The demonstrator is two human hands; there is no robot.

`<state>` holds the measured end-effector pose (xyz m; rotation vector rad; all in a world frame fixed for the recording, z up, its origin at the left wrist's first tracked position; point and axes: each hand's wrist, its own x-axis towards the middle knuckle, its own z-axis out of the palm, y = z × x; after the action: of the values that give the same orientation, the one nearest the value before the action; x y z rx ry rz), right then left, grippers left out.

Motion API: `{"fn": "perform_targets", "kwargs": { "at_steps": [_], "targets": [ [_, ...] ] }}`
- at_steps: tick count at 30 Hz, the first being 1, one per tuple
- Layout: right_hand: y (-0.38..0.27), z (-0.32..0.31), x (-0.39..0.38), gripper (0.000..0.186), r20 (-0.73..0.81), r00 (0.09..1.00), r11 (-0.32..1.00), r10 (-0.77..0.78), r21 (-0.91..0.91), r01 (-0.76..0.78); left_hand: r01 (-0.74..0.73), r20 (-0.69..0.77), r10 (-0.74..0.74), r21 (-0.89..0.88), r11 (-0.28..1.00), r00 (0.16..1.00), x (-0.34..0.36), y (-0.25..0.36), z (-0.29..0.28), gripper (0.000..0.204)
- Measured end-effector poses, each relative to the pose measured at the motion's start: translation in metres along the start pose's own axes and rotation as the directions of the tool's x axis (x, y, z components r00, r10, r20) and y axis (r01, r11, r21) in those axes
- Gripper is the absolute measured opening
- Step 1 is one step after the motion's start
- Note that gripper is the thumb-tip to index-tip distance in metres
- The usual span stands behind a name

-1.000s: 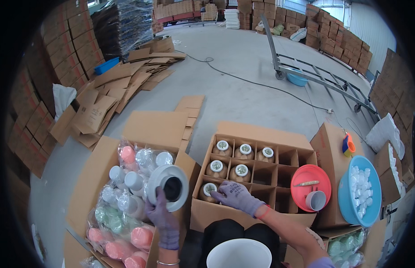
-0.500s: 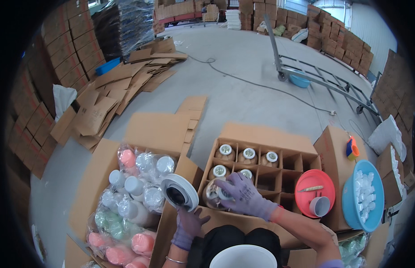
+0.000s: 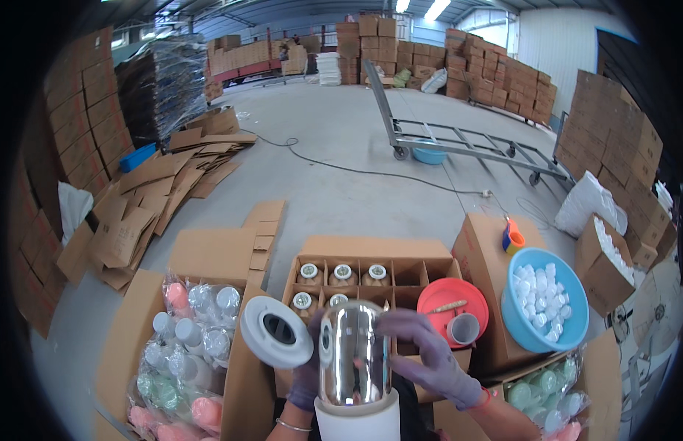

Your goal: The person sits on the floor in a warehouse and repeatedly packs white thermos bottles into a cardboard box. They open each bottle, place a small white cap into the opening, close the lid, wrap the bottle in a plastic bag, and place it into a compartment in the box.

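In the head view, a shiny silver cylinder (image 3: 353,353) is upright just over a white cylindrical container (image 3: 358,422), at its mouth. My right hand (image 3: 430,364), in a purple glove, has curved fingers against the cylinder's right side. My left hand (image 3: 305,382), also gloved, is partly hidden left of the cylinder, closed on a white round lid (image 3: 262,330) with a dark centre, which is tilted toward me. Behind them stands a divided cardboard box (image 3: 378,248) with several white-capped bottles (image 3: 308,270) in some cells.
Cartons of wrapped pink, white and green bottles (image 3: 187,332) flank me. At right are a red tray (image 3: 430,290), a blue basin (image 3: 577,327) of white caps and a colourful tape dispenser (image 3: 512,237). Ahead are flattened cardboard (image 3: 136,228), a metal trolley (image 3: 474,147) and a cable (image 3: 378,173).
My right hand has lifted the silver cylinder out of the divided box to the white container. My left hand and lid have shifted, and the view has tipped upward.
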<state>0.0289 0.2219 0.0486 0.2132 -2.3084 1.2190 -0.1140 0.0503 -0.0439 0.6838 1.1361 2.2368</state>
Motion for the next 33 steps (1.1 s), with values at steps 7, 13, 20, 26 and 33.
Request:
{"fn": "perform_targets", "kwargs": {
  "at_steps": [7,13,20,26,33],
  "targets": [
    [0.022,0.036,-0.042,0.051,0.584,0.765,0.593,0.272,0.524,-0.611,0.255,0.132,-0.231,-0.208,0.944,0.964,-0.098,0.010,-0.029,0.045],
    [-0.009,0.035,-0.008,0.043,0.773,0.485,0.901,0.409,-0.258,-0.348,0.123,-0.336,-0.086,0.091,0.988,0.938,-0.083,0.056,-0.025,0.046],
    [0.013,0.051,-0.077,0.028,-0.250,0.759,0.737,0.601,0.539,-0.406,0.093,0.250,-0.293,0.594,0.799,0.923,-0.069,0.080,0.013,0.039],
    [0.002,0.067,-0.085,0.034,-0.034,0.869,0.740,0.494,0.542,-0.399,-0.038,0.399,-0.304,0.657,0.753,0.865,-0.060,0.070,0.011,0.034],
    [0.033,0.073,-0.102,0.037,0.042,0.970,0.855,0.238,0.465,-0.229,-0.171,0.334,-0.184,0.794,0.583,0.924,-0.088,0.082,0.048,0.047]
  ]
}}
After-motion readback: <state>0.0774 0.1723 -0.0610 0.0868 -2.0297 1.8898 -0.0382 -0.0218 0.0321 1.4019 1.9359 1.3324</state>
